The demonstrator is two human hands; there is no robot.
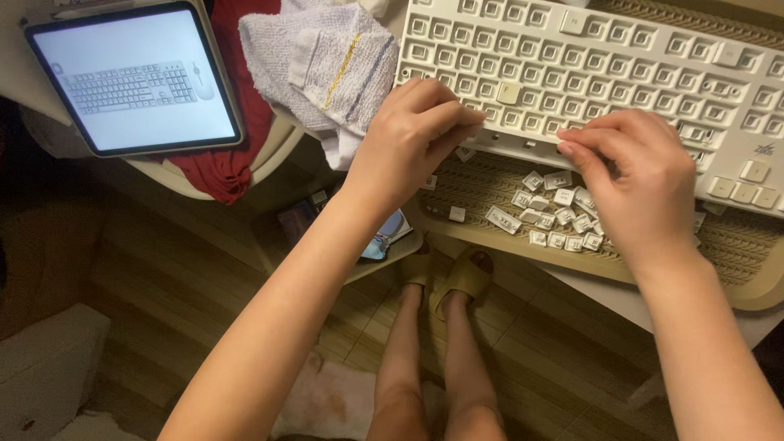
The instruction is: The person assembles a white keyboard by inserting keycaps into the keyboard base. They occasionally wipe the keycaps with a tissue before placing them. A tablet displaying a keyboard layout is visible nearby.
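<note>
Two hands are working the near edge of the white keyboard (604, 73), left hand (412, 135) and right hand (633, 175) both pinching loosely, their contents hidden, refitting seemingly underway, loose keycaps (555, 214) lying just below, awaiting picking

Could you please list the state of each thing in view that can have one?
Keyboard: nearly all caps off, one cap on.
Loose keycaps: piled on the mat.
Tablet: on, showing a keyboard picture.
Towel: crumpled.
Left hand: fingers pinched at the keyboard's edge.
Right hand: fingers curled at the keyboard's edge.
</note>
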